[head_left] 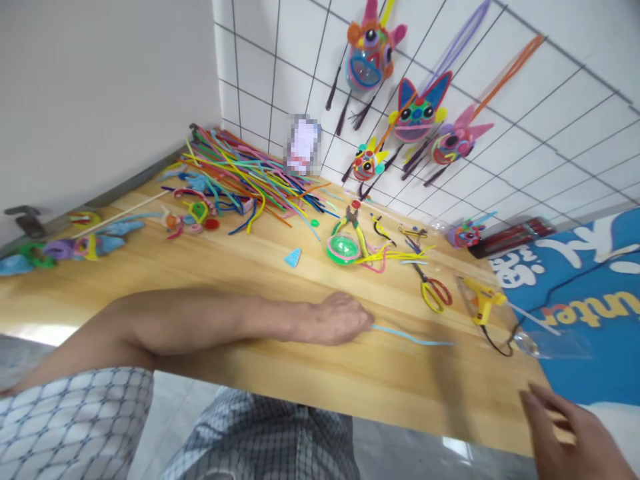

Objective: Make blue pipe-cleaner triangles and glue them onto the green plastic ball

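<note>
My left hand (345,319) is closed over the front middle of the wooden table, holding one end of a light-blue pipe cleaner (413,338) that stretches to the right along the tabletop. At the lower right, my right hand (570,430) is raised near the table's corner, its fingers apart and holding nothing. A small blue striped triangle (293,257) lies beyond my left hand. Beside it stands a green bowl (343,248) with a pink rim, and yellow-handled pliers (356,230) rest against it.
Scissors (434,292) and a yellow glue gun (483,300) lie to the right, with a black cord. A heap of colourful pipe cleaners (250,173) covers the back left. Decorated masks (415,110) hang on the white grid wall. A phone (303,145) leans there.
</note>
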`<control>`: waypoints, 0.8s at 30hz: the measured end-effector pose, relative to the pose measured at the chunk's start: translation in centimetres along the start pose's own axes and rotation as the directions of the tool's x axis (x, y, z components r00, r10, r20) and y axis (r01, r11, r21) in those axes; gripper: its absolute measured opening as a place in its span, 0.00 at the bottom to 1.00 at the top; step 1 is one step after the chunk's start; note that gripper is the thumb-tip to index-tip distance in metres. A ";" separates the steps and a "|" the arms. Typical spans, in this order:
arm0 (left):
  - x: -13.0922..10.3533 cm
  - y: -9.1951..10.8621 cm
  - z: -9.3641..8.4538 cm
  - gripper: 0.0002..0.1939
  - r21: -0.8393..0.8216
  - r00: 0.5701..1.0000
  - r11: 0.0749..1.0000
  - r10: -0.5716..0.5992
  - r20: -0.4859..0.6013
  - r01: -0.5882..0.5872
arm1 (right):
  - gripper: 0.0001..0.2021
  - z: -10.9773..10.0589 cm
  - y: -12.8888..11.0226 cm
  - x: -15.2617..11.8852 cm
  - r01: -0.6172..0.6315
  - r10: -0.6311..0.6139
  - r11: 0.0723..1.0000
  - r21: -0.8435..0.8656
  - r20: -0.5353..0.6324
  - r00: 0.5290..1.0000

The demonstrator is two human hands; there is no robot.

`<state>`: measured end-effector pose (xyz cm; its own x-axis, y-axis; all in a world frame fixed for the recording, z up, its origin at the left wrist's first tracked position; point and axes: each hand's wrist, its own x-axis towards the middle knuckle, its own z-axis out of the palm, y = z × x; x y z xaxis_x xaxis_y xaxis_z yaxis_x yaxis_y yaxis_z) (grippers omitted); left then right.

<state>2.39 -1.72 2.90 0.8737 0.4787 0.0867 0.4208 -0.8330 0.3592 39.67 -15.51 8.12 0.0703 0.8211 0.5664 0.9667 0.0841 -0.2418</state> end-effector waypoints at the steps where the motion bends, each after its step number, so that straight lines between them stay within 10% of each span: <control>1: 0.0 0.1 0.2 0.07 -0.020 1.000 1.000 -0.001 -0.006 0.001 | 0.16 1.4 -2.8 0.3 0.055 -0.057 0.996 -0.071 -0.029 0.998; 6: -0.4 -0.2 0.4 0.13 -0.444 0.984 0.895 -0.112 -0.137 0.040 | 0.14 9.6 -13.5 3.6 0.551 -0.567 0.824 0.132 0.189 0.802; 9: -0.8 -0.6 0.2 0.15 -0.765 0.955 0.638 -0.272 -0.123 0.083 | 0.07 12.1 -14.9 6.6 0.587 -0.651 0.757 0.288 0.257 0.714; 14: -0.6 -1.1 0.1 0.18 -0.931 0.910 0.357 -0.407 -0.078 0.079 | 0.06 13.2 -14.3 10.5 0.436 -0.620 0.762 0.478 0.343 0.706; 24: -0.3 -2.0 -1.7 0.18 -0.706 0.826 0.691 -0.484 -0.289 0.157 | 0.04 16.5 -13.1 10.4 0.093 -0.389 0.770 0.632 0.349 0.852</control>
<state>0.89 0.31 3.77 0.4476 0.8785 0.1668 0.2554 -0.3044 0.9177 23.71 1.28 4.19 -0.4024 0.8642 0.3020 0.5948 0.4976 -0.6313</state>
